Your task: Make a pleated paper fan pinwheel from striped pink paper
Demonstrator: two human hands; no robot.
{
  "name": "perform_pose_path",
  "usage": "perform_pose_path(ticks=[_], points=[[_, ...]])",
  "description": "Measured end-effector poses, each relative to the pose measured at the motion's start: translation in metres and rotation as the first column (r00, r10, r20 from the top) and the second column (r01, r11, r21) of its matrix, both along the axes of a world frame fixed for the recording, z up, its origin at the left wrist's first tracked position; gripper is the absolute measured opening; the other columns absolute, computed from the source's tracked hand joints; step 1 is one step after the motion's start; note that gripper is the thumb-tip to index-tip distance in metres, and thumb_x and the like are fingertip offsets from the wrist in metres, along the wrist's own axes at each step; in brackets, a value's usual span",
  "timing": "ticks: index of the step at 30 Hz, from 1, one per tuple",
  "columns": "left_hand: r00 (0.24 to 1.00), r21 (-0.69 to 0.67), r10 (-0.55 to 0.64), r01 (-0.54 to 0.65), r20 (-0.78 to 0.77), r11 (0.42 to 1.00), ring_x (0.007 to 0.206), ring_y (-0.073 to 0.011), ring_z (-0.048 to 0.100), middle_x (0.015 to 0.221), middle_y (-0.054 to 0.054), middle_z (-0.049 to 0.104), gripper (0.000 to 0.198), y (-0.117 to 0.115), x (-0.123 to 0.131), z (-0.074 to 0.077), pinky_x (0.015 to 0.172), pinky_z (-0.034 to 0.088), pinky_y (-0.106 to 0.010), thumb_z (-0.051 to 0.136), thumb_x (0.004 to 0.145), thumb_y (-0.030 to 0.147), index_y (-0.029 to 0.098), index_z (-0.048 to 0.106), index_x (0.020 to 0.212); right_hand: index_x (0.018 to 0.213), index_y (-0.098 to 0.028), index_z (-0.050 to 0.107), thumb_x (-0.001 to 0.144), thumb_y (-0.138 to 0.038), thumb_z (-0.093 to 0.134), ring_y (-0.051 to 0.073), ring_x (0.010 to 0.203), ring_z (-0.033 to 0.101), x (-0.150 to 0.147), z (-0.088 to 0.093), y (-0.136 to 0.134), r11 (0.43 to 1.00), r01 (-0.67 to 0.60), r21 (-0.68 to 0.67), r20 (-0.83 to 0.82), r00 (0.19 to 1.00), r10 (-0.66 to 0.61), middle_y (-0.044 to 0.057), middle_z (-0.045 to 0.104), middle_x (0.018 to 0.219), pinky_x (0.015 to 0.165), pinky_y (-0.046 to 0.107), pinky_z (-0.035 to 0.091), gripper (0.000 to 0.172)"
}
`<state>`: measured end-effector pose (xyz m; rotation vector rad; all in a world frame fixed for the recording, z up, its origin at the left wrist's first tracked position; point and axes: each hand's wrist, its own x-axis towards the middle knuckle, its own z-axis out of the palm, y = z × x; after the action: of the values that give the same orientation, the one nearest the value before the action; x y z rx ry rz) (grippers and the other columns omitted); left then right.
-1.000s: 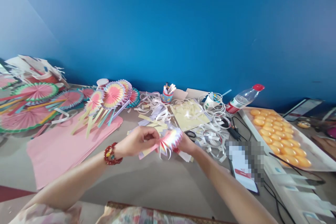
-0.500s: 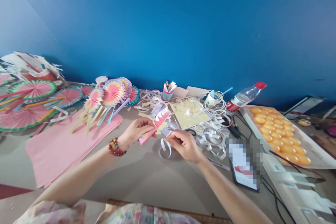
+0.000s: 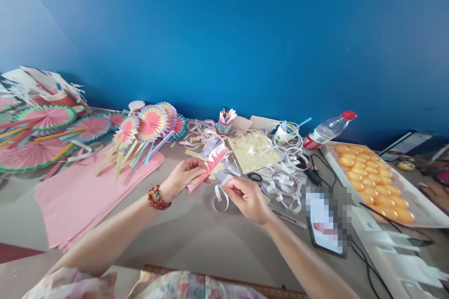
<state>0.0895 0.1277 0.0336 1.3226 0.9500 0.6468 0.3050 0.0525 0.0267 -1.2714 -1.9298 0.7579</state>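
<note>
My left hand [image 3: 186,175] is closed around a folded strip of pink pleated paper [image 3: 216,158], which has a white zigzag along its upper end. Just to its right, my right hand [image 3: 247,198] pinches a curled white paper strip [image 3: 226,202] that hangs in a loop below the fingertips. A small gap separates the two hands, both held above the grey table [image 3: 196,238]. Behind them lie yellow and lilac paper scraps and a yellow sheet [image 3: 254,159] covered with curled strips.
Pink sheets [image 3: 94,191] and several pleated paper fans [image 3: 152,122] lie left. At the back stands a cup of pens [image 3: 224,125]. On the right are tangled white strips [image 3: 286,184], a cutter knife [image 3: 289,218], a phone [image 3: 328,229], a bottle [image 3: 326,131] and a tray of orange domes [image 3: 431,215].
Both hands keep their grips and almost the same positions. The left wrist has shifted very slightly to the right.
</note>
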Motion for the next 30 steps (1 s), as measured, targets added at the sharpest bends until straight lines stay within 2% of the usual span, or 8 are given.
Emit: perform_pose_path(ticks=[4,10,13,16,19,22,25,30], points=[[0.992,0.074,0.016,-0.007,-0.125,0.997,0.042,-0.0085,0.05,0.069,-0.006,0.073,0.022,0.003,0.004,-0.002,0.038,0.035,-0.017,0.059,0.079,0.038,0.017,0.053,0.075,0.073,-0.02,0.054,0.095,-0.022,0.051,0.011,0.062,0.049,-0.004,0.002,0.0,0.997,-0.021,0.071,0.108,0.994,0.013,-0.002,0.058,0.07,0.06,0.023,0.034,0.022],[0.929,0.24,0.015,0.08,-0.371,0.967,0.042,-0.011,0.053,0.065,-0.002,0.071,0.014,0.009,0.009,-0.005,0.036,0.036,-0.018,0.051,0.082,0.029,0.018,0.056,0.075,0.082,-0.02,0.062,0.096,-0.02,0.047,0.011,0.065,0.055,-0.012,0.01,-0.001,0.968,-0.084,0.235,0.364,0.932,-0.007,0.0,0.062,0.076,0.062,0.024,0.033,0.021],[0.87,0.383,0.063,0.149,-0.49,0.912,0.045,-0.0114,0.054,0.062,-0.001,0.067,0.018,0.011,0.008,-0.005,0.041,0.035,-0.02,0.049,0.084,0.026,0.018,0.054,0.069,0.084,-0.02,0.064,0.097,-0.021,0.046,0.012,0.064,0.054,-0.015,0.02,-0.001,0.949,-0.13,0.286,0.496,0.868,-0.031,0.0,0.062,0.076,0.06,0.026,0.031,0.023],[0.798,0.51,0.125,0.248,-0.589,0.824,0.056,-0.0142,0.057,0.063,-0.002,0.062,0.02,0.008,0.008,-0.004,0.051,0.036,-0.023,0.048,0.083,0.018,0.018,0.052,0.064,0.082,-0.019,0.064,0.098,-0.022,0.044,0.013,0.066,0.055,-0.015,0.032,0.002,0.939,-0.16,0.305,0.592,0.804,-0.056,0.001,0.062,0.076,0.059,0.028,0.028,0.026],[0.73,0.561,0.141,0.371,-0.669,0.74,0.063,-0.0177,0.059,0.067,-0.005,0.061,0.019,0.002,0.009,-0.002,0.057,0.036,-0.025,0.047,0.084,0.015,0.017,0.055,0.067,0.08,-0.019,0.063,0.098,-0.023,0.047,0.013,0.066,0.055,-0.012,0.043,0.008,0.931,-0.198,0.306,0.636,0.771,-0.045,0.001,0.063,0.078,0.058,0.029,0.026,0.024],[0.674,0.551,0.103,0.497,-0.732,0.67,0.061,-0.018,0.058,0.066,-0.005,0.061,0.017,-0.005,0.009,0.004,0.056,0.035,-0.026,0.048,0.084,0.015,0.017,0.057,0.069,0.08,-0.019,0.064,0.097,-0.024,0.051,0.013,0.067,0.055,-0.009,0.052,0.016,0.936,-0.238,0.259,0.636,0.771,0.021,0.001,0.064,0.079,0.057,0.029,0.025,0.022],[0.643,0.532,0.031,0.604,-0.765,0.593,0.061,-0.0174,0.059,0.068,-0.004,0.063,0.016,-0.012,0.008,0.011,0.056,0.035,-0.026,0.049,0.084,0.016,0.017,0.058,0.071,0.084,-0.019,0.067,0.094,-0.021,0.056,0.013,0.071,0.056,-0.003,0.058,0.03,0.951,-0.246,0.186,0.555,0.825,0.105,0.001,0.065,0.082,0.058,0.027,0.027,0.014],[0.671,0.569,-0.132,0.702,-0.729,0.429,0.07,-0.0153,0.062,0.079,-0.002,0.067,0.014,-0.015,0.004,0.018,0.062,0.038,-0.025,0.05,0.088,0.017,0.019,0.06,0.079,0.08,-0.019,0.067,0.09,-0.022,0.062,0.012,0.07,0.053,0.007,0.052,0.055,0.974,-0.226,0.022,0.231,0.949,0.215,0.0,0.063,0.078,0.062,0.023,0.032,0.011]])
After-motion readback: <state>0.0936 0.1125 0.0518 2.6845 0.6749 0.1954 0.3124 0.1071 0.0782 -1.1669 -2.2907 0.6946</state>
